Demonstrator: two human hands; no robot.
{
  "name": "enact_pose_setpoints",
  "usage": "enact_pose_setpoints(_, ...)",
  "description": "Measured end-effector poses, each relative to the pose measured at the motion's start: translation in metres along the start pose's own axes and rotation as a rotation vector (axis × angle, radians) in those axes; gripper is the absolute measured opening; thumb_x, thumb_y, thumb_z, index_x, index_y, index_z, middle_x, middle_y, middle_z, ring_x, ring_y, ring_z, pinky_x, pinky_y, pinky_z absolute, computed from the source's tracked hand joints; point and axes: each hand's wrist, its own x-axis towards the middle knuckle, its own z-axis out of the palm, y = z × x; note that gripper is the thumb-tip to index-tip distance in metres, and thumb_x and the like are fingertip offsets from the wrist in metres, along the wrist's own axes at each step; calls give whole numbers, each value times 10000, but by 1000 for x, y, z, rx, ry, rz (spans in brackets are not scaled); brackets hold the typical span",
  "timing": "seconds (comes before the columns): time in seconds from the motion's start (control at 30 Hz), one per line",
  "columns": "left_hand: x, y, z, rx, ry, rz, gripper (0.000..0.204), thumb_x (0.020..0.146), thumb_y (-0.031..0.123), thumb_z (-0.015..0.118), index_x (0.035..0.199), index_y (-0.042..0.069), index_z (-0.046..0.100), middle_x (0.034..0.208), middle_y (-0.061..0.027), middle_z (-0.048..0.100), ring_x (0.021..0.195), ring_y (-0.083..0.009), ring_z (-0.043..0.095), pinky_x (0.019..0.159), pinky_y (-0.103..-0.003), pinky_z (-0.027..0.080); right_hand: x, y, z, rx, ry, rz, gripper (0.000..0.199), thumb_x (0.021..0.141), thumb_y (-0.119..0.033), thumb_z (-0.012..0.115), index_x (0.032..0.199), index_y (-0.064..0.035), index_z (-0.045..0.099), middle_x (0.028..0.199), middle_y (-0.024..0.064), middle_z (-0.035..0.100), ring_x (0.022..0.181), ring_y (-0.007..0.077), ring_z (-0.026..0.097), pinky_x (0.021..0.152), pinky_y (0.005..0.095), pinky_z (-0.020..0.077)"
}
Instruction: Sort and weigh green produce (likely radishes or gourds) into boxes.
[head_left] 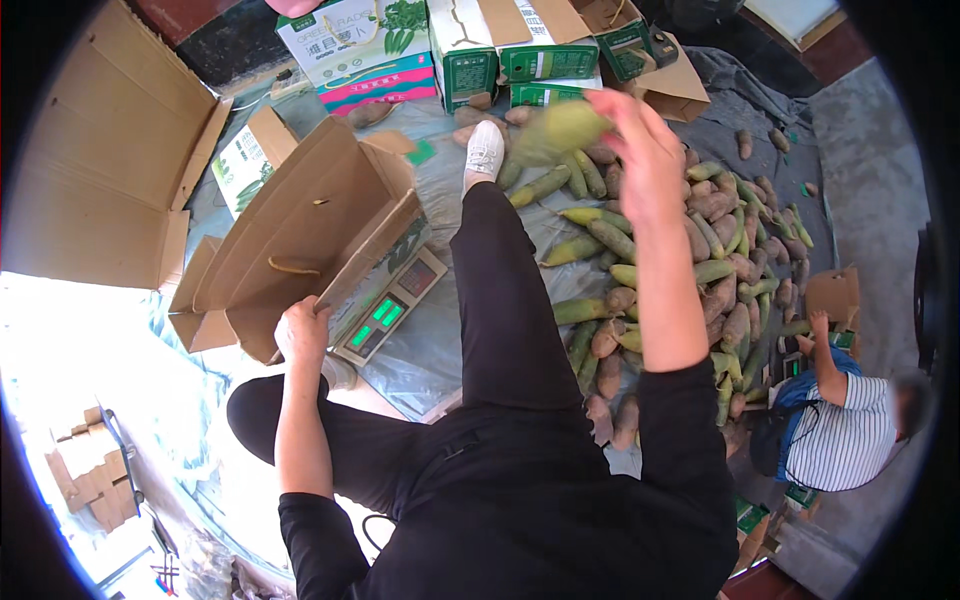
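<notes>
My right hand (645, 150) is raised over the far side of the pile, its fingers closed round a green radish (563, 132) that is smeared by motion. My left hand (302, 328) grips the near edge of an open cardboard box (300, 225) with a rope handle. The box rests tilted on a digital scale (400, 300) with lit green displays. Green radishes (612, 240) lie heaped to my right, mixed with brownish tubers (735, 325) that look like sweet potatoes.
Printed green-and-white cartons (545, 62) stand at the back. A large cardboard box (110, 150) stands at the far left, beside a smaller carton (245, 165). Another person (835, 430) in a striped shirt works at the right. Sheeting (420, 365) covers the floor.
</notes>
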Motion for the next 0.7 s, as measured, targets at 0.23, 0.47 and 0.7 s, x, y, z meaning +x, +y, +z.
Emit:
enact_pose_setpoints(0.23, -1, 1, -3, 14, 14, 81, 180, 740, 215, 642, 742, 46, 580, 732, -186, 601, 744, -381, 586, 634, -452, 464, 21, 35, 140, 328, -319, 175, 208, 891, -207, 535, 907, -33, 647, 879, 44, 639, 758, 115, 568, 702, 277, 444)
enact_pose_setpoints(0.47, -1, 3, -2, -16, -7, 97, 173, 740, 206, 644, 790, 43, 618, 732, -196, 605, 748, -386, 590, 648, -455, 462, -7, 114, 211, -53, -398, -122, 256, 828, -244, 555, 701, -44, 654, 740, 109, 645, 700, 219, 601, 669, 353, 448)
enact_pose_setpoints(0.7, -1, 3, -6, -19, -2, 121, 169, 737, 169, 642, 831, 31, 623, 767, -202, 615, 756, -380, 593, 650, -442, 459, -59, 157, 210, -1122, -787, -331, 219, 774, -401, 614, 812, -204, 702, 844, -1, 630, 940, 207, 518, 716, 418, 394)
